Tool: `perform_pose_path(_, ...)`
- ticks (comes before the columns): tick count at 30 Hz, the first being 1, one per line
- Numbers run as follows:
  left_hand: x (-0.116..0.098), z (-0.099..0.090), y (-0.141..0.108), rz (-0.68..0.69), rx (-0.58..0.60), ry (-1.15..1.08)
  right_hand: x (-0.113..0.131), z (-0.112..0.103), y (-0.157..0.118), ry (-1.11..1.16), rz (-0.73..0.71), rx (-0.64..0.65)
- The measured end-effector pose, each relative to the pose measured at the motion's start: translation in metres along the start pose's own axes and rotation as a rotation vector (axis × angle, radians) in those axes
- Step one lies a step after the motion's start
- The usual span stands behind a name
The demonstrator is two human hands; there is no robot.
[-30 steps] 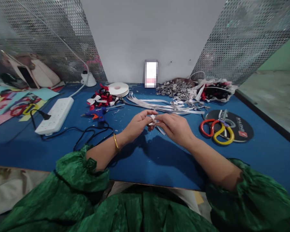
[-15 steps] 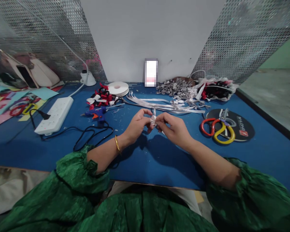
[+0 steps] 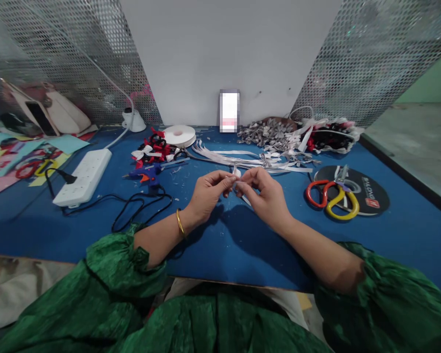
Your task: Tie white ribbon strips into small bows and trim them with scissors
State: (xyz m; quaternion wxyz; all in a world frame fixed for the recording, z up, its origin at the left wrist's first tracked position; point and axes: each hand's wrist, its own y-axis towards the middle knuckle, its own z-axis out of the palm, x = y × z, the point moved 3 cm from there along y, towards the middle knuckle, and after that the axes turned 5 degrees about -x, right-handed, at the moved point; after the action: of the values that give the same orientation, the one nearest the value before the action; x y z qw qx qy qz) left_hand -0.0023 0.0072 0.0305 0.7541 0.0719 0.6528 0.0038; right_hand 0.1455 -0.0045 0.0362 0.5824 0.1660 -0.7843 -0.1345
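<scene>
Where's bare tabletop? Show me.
Free: left, between power strip and near edge; right, between scissors and right sleeve. Mostly free: centre, from left hand and right hand to near edge. Crowded: back, with spool, ribbons and bows; far left, under papers.

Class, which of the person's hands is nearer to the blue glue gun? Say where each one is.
The left. The left hand is to the right of the blue glue gun and closer to the person; the right hand is farther right, beyond the left.
</scene>
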Motion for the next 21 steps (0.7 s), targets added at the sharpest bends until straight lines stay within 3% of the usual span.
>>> perform_pose_path(5,0.003,0.000,0.001,-0.022,0.008,-0.072,0.002,-0.001,0.000,-0.211,-0.111,0.038)
perform_pose_path(13,0.009,0.003,0.000,-0.189,0.026,-0.386,0.008,-0.002,-0.003,-0.487,-0.370,0.039)
perform_pose_path(21,0.006,0.001,0.000,-0.199,0.054,-0.421,0.010,0.002,-0.006,-0.653,-0.635,0.062)
